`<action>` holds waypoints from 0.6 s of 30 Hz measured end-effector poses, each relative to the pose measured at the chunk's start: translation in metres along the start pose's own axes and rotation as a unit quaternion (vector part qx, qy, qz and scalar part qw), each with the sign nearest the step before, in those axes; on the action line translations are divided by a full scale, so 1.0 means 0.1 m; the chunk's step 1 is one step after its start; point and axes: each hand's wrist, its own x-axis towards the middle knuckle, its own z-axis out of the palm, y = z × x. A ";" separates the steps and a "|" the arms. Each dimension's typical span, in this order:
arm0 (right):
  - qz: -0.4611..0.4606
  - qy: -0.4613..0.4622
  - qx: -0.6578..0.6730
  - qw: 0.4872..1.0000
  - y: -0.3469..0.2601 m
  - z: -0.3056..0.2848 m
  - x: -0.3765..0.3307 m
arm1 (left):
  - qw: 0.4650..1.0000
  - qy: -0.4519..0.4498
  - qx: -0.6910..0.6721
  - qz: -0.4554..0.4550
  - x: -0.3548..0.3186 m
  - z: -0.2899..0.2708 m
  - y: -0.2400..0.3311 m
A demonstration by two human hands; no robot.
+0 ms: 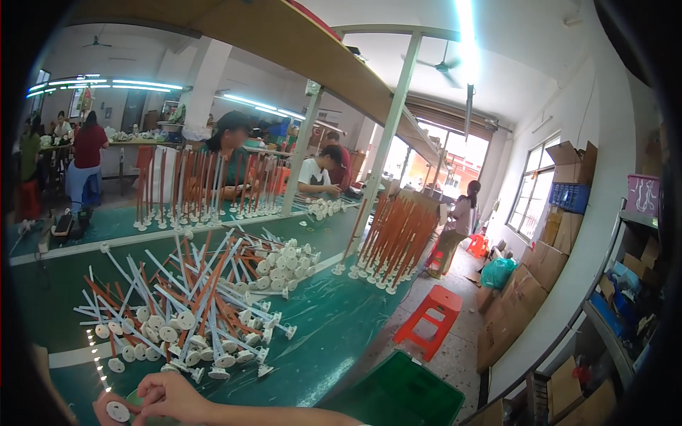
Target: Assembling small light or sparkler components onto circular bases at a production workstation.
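Note:
At the lower left edge, my left hand [104, 407] is partly cut off by the picture. Its fingers are closed around a piece with a round white disc [117, 412], which has a small dark centre. My right hand [169, 397] reaches in from the right, fingers curled beside that disc; what they pinch, if anything, is hidden. Behind the two hands lies a rounded green thing [135, 395], mostly covered. Just beyond, a loose heap of rods with white disc ends [186, 320] spreads over the green tabletop [323, 334], the rods white or reddish-brown.
Upright rods with white bases stand in a dense cluster [398, 234] at the right edge and a row [206, 188] farther back. A green crate [398, 390] and an orange stool [431, 319] are right of the table. Cardboard boxes [522, 305] line the wall. Several people work beyond.

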 end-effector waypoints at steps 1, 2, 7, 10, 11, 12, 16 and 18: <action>-0.013 0.019 -0.014 1.000 0.00 0.01 0.00 | 1.000 0.004 0.006 -0.005 -0.02 0.01 -0.06; -0.009 0.014 -0.014 1.000 -0.01 0.00 -0.01 | 0.999 0.037 -0.021 0.001 -0.03 0.05 -0.15; -0.115 0.011 -0.240 0.964 -0.06 0.14 -0.11 | 0.987 0.111 -0.106 -0.047 -0.06 0.08 -0.19; -0.171 0.043 -0.334 0.926 -0.07 0.13 -0.17 | 0.987 0.119 -0.105 -0.006 -0.02 0.09 -0.12; -0.218 0.052 -0.366 0.903 0.01 0.07 -0.15 | 0.989 0.103 -0.107 -0.006 0.02 0.09 -0.02; -0.267 0.073 -0.400 0.874 0.03 0.02 -0.18 | 0.993 0.081 -0.085 0.018 0.07 0.11 0.02; -0.230 0.043 -0.376 0.896 -0.05 0.09 -0.16 | 0.995 0.074 -0.066 -0.014 0.03 0.04 0.13; -0.224 0.038 -0.377 0.898 -0.09 0.10 -0.18 | 0.997 0.067 -0.028 -0.004 0.02 0.01 0.13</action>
